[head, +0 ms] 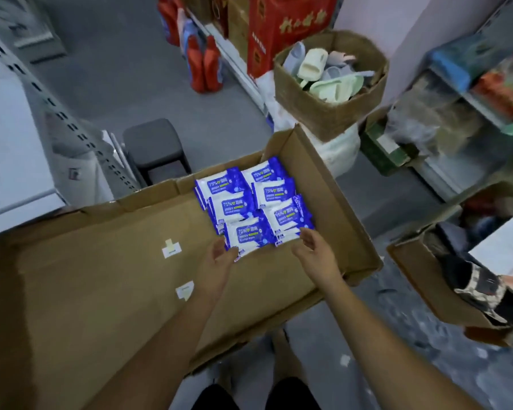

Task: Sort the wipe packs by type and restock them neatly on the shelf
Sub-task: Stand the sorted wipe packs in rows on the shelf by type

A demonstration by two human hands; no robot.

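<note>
Several blue and white wipe packs [255, 205] lie in two overlapping rows in the far right corner of a wide, shallow cardboard box [101, 276]. My left hand [219, 255] rests at the near left edge of the closest pack [249, 235], fingers curled against it. My right hand [313, 247] hovers at the near right edge of the stack, fingers spread, its fingertips touching the packs. Neither hand has lifted a pack. All packs in view carry the same blue "75%" label.
A grey stool [154, 146] stands beyond the box. White shelving [9, 161] is at the left. A brown box of slippers [332, 81] sits at the back right, a shelf of goods [471, 93] at the right, another open carton [456, 279] near right.
</note>
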